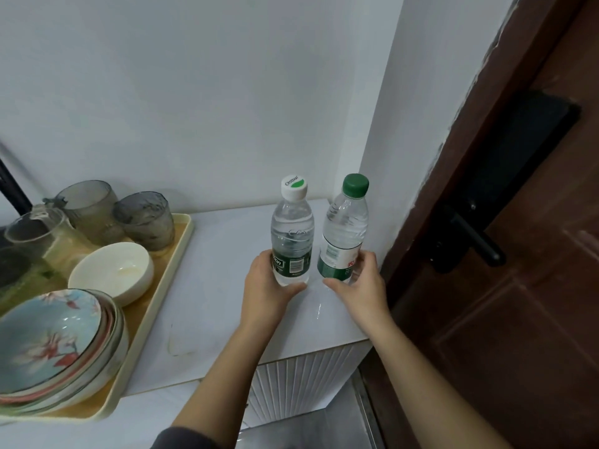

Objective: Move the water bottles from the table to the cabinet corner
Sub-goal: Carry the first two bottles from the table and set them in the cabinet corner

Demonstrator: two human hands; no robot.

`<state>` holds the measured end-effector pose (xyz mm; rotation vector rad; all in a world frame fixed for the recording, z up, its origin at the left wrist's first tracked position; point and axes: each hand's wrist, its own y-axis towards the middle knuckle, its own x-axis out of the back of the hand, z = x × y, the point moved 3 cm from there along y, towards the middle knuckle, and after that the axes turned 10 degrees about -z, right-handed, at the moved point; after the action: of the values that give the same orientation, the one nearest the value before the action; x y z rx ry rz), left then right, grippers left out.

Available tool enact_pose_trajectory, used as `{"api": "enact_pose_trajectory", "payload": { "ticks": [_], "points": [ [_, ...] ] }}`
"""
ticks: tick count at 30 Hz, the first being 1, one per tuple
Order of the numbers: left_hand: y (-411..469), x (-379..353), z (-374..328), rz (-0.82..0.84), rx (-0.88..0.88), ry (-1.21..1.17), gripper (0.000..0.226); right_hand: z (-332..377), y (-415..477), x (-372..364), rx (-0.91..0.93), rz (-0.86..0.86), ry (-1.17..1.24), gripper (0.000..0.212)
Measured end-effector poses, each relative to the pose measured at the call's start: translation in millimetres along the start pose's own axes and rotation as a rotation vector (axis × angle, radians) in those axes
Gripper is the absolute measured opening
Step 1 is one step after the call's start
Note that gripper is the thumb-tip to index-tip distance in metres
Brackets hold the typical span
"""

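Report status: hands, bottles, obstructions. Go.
Left hand grips white-capped bottle; right hand grips green-capped bottle. Both on cabinet top by wall corner, green-capped one tilted. Tray of dishes off left, apart.

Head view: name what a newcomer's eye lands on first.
Mid-frame, the left hand grips the white-capped bottle and the right hand the green-capped bottle, side by side near the wall corner of the cabinet top. At left, a cream tray carries stacked patterned bowls and glasses; a dark brown door fills the right.
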<state>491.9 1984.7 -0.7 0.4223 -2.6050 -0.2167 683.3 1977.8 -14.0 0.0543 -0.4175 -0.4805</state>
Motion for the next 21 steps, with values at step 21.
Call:
{"api": "enact_pose_trajectory", "payload": {
  "ticks": [21],
  "points": [
    [131.5,-71.7,-4.9,-0.013,0.048,0.055,0.060,12.5,113.1,-51.8,-0.004,-0.205,-0.111,0.040]
  ]
}}
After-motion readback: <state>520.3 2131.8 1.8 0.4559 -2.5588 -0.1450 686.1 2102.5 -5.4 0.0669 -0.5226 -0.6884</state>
